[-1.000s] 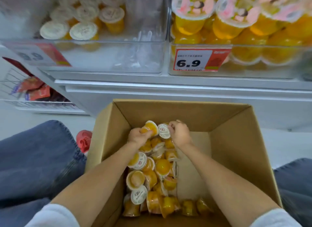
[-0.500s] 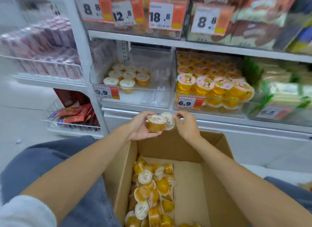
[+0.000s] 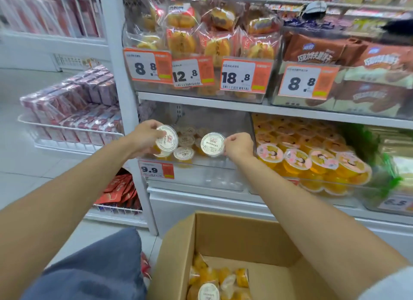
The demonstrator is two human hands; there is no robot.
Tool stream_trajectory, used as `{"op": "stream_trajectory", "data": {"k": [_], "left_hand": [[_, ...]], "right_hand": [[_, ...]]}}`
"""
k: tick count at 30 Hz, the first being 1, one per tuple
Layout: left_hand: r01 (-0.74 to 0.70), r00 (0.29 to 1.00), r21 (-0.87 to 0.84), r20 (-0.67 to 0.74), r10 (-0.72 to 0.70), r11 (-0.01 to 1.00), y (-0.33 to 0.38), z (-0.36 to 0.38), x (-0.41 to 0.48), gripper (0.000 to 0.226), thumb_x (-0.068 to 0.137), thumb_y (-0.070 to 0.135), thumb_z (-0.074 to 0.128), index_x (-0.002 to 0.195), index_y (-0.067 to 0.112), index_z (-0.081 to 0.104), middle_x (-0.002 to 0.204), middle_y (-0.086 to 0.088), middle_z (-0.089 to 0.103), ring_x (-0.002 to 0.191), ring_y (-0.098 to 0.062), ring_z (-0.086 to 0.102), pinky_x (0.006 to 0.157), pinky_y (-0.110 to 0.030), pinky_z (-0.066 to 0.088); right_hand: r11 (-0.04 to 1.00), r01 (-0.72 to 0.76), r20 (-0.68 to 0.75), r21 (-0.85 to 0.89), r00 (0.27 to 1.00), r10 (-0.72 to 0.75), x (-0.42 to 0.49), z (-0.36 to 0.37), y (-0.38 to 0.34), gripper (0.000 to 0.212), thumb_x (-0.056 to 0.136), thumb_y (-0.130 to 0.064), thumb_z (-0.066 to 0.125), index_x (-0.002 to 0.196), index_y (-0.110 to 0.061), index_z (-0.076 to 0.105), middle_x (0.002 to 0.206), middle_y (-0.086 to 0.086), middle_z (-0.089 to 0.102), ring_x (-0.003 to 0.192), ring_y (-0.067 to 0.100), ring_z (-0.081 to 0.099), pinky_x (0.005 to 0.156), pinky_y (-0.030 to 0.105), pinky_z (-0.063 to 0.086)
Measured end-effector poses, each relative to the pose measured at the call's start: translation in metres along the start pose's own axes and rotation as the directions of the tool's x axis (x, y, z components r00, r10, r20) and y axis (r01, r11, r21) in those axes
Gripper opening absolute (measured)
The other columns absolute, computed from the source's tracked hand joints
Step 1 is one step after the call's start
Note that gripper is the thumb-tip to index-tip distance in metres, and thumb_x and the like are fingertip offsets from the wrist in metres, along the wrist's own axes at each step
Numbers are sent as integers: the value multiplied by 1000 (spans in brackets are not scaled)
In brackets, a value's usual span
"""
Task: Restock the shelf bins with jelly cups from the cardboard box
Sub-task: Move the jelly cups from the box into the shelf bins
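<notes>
Bright, even store light, barely a shadow anywhere, just a soft sheen on the clear bin [image 3: 201,183]. Price tags [image 3: 243,76] read crisp mid-frame, but the packets [image 3: 368,16] top right smear into blur. The wide lens bows the shelves [image 3: 201,98] and stretches the forearms [image 3: 67,201] at the edges.

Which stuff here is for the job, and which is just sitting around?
For the job: left hand holding a jelly cup; right hand holding a second jelly cup; clear bin; cardboard box.
Just sitting: bagged buns; pink-lidded cups; red packets.
</notes>
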State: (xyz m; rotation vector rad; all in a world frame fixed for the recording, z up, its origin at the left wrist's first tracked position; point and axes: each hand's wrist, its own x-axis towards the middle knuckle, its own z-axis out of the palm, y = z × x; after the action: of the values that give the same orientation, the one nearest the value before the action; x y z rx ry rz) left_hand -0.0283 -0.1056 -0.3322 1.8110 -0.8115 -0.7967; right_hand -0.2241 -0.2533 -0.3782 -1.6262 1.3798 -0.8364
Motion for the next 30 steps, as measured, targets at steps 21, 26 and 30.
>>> {"op": "stream_trajectory", "data": {"k": [21,26,30], "left_hand": [[1,969,932,89,-231,362,-45,7,73,33,93,1,42,125,-1,48,127,-19,55,99,-27,54,79,-32,44],[-54,998,966,43,49,252,-42,21,72,14,86,17,68,93,8,61,100,-11,64,90,-26,63,69,-33,47],[38,979,838,79,-190,544,-50,22,77,65,76,56,72,92,-7,63,88,-28,57,70,-26,55,60,-35,43]], "right_hand": [[969,-25,309,-247,945,104,39,67,40,20,74,-2,57,91,3,68,86,21,71,82,32,68,71,39,54],[965,-3,299,-261,950,84,37,65,38,21,76,-3,58,94,2,68,84,17,71,80,30,67,72,33,53],[959,66,330,-277,943,31,30,61,34,26,79,0,58,101,-3,71,101,13,72,97,30,67,83,34,53]]}}
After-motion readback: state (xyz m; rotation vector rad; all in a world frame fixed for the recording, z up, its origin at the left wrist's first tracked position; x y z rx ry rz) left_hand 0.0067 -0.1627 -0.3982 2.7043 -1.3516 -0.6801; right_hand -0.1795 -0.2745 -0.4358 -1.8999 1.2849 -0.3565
